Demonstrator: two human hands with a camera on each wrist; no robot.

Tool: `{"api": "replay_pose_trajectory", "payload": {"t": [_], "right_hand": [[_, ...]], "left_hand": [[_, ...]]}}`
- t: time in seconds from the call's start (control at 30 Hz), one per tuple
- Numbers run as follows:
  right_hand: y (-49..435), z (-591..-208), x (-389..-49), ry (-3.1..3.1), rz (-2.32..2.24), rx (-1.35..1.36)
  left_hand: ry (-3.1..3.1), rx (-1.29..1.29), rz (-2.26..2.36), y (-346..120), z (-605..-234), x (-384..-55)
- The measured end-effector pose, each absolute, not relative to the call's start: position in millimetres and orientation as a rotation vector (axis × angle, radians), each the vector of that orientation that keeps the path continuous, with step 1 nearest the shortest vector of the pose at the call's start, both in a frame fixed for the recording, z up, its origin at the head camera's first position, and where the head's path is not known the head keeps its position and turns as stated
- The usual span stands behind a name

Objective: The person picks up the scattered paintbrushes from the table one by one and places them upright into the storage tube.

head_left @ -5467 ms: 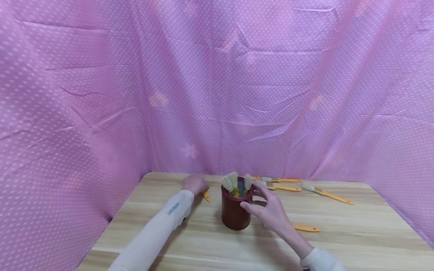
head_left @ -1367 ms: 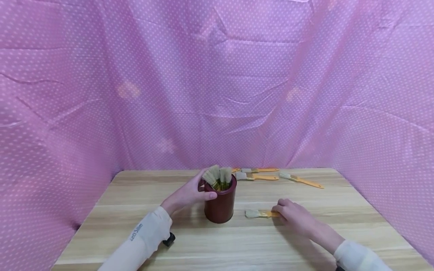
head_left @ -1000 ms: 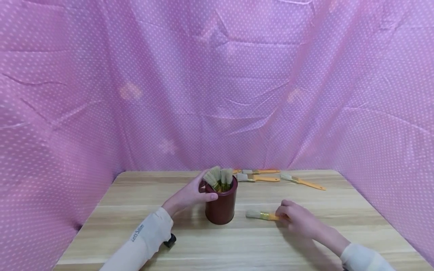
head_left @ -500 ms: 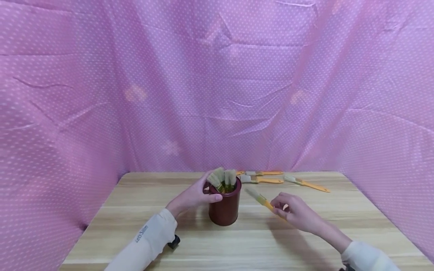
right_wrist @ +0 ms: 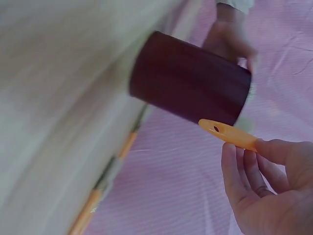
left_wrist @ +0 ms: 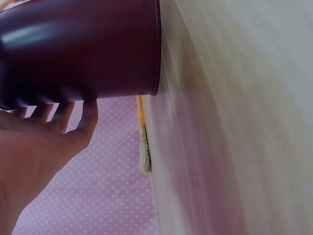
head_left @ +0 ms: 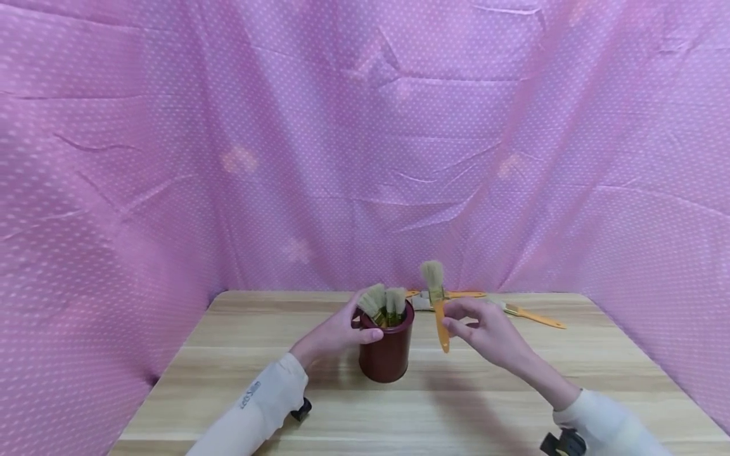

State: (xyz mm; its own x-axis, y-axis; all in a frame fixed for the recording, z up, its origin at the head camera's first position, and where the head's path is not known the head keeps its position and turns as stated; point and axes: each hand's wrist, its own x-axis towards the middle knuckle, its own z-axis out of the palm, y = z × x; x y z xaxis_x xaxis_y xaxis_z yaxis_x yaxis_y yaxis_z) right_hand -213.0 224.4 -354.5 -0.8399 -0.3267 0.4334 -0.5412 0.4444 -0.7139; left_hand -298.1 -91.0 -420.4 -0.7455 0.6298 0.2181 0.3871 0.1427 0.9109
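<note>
A dark red can [head_left: 384,356] stands upright on the table, several paintbrushes [head_left: 373,300] in it with bristles up. My left hand [head_left: 335,333] grips its rim from the left, thumb in front; in the left wrist view the fingers [left_wrist: 89,120] curl against the can's wall [left_wrist: 83,54]. To the right of the can, my right hand [head_left: 485,328] pinches another paintbrush [head_left: 441,326] by its orange handle, bristles up, above the table. In the right wrist view, the handle's holed end [right_wrist: 220,129] points towards the can [right_wrist: 190,81], hiding a bit of it.
Behind the right hand, more paintbrushes lie flat along the table's back edge, one [head_left: 467,294] partly hidden, another [head_left: 538,317] farther right. The wooden table [head_left: 239,354] meets a pink dotted curtain [head_left: 365,158] at the back and sides.
My left hand has gone from a brush on the left to the can. My right hand has left the can, lifted the front brush off the table and turned it upright beside the can.
</note>
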Motion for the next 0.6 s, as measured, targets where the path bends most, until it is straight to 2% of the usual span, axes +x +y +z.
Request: {"api": "replay_pose_trajectory", "payload": {"t": [0.37,0.6], "right_hand": [[184.3,-329.3,-227.7,-2.271,1.407,0.667],[149.1,-328.3,-235.4,-2.193,1.464,0.683]], "left_hand": [[2.2,0.973,1.628,-85.8,-422.6,-300.0],[2.207,0.97,1.624,-90.6,-420.0,-300.9]]}}
